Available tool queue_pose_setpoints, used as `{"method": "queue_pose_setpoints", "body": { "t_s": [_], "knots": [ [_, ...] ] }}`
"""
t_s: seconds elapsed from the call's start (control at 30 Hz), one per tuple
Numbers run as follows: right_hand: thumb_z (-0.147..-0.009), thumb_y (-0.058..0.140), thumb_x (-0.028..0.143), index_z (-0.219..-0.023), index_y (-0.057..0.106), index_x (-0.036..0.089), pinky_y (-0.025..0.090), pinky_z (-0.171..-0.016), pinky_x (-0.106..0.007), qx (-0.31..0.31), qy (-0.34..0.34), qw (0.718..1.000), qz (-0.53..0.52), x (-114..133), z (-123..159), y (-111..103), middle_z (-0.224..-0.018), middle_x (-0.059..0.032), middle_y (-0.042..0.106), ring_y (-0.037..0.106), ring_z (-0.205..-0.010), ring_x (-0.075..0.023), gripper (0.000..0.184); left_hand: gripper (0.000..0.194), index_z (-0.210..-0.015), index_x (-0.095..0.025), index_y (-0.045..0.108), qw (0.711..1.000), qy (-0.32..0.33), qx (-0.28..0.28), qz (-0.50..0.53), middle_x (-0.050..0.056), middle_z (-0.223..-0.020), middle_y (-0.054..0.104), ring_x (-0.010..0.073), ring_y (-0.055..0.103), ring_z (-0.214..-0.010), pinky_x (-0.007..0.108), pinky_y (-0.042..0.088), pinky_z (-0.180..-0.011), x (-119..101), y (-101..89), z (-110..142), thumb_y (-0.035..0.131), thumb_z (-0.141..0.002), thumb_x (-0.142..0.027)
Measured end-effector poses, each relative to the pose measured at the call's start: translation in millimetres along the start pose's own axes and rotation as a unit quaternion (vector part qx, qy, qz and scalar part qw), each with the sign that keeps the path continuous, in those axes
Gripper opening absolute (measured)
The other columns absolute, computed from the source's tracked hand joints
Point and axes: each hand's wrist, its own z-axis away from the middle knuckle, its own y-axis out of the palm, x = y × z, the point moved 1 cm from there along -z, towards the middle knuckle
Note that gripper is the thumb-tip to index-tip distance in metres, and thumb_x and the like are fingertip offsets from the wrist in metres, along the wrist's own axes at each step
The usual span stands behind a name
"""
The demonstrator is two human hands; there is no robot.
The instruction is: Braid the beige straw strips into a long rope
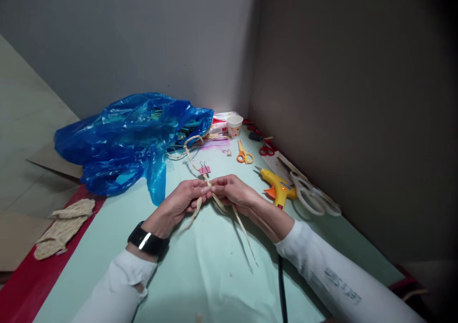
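Observation:
My left hand [189, 197] and my right hand [232, 192] meet at the middle of the table, fingertips pinched together on a pale straw-coloured braid [206, 178]. Three loose strands hang from the pinch toward me, one [196, 213] by the left hand and a long one [245, 232] past the right. Just beyond my fingers a pink binder clip [204, 169] grips the braid. From there the finished plait [188, 149] curves away toward a blue plastic bag. A black watch sits on my left wrist.
The blue plastic bag [125, 137] fills the back left. Rightward lie orange scissors [244, 153], a yellow glue gun [277, 187] and white-handled scissors [311, 194]. A paper cup [234, 126] stands at the back. A woven straw piece [66, 227] rests on the red left edge. Walls close off the back and right.

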Motion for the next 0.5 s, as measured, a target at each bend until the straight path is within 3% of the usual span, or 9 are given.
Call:
{"method": "queue_pose_setpoints", "body": {
  "t_s": [0.1,0.2,0.37,0.5],
  "knots": [
    [-0.079,0.050,0.008,-0.095,0.054,0.013,0.024,-0.041,-0.018,-0.031,-0.015,0.998,0.052,-3,-2,-2,-0.059,0.0028,0.060,0.035,-0.041,-0.0050,0.017,0.016,-0.072,-0.011,0.064,0.999,-0.007,-0.008,-0.030,-0.004,-0.051,0.050,0.0018,0.029,-0.035,0.018,0.014,-0.036,-1,-0.5,1,0.066,-0.072,-0.027],
    [-0.078,0.055,0.008,-0.090,0.052,0.014,0.027,-0.044,-0.018,-0.040,-0.030,0.992,0.119,-6,-6,-5,-0.061,0.0011,0.064,0.038,-0.042,-0.0052,0.013,0.015,-0.062,-0.011,0.065,0.997,0.008,-0.039,-0.064,-0.003,-0.045,0.050,0.0035,0.032,-0.036,0.019,0.016,-0.038,-4,3.3,2,0.064,-0.071,-0.024],
    [-0.081,0.056,0.013,-0.085,0.055,0.014,0.033,-0.050,-0.018,-0.038,-0.063,0.971,0.226,-6,-10,-11,-0.067,-0.0017,0.069,0.048,-0.049,-0.0067,0.004,0.013,-0.060,-0.015,0.057,0.993,0.042,-0.082,-0.079,0.000,-0.057,0.058,0.0057,0.038,-0.041,0.020,0.022,-0.041,-4,16.4,3,0.058,-0.072,-0.021],
    [-0.082,0.053,0.016,-0.087,0.058,0.014,0.035,-0.055,-0.018,-0.029,-0.087,0.948,0.304,-2,-8,-13,-0.073,-0.0019,0.072,0.054,-0.057,-0.0080,0.008,0.016,-0.060,-0.017,0.051,0.992,0.043,-0.092,-0.076,-0.007,-0.047,0.038,0.0056,0.024,-0.039,0.022,0.014,-0.039,-1,24.6,4,0.051,-0.074,-0.023]
  ]
}}
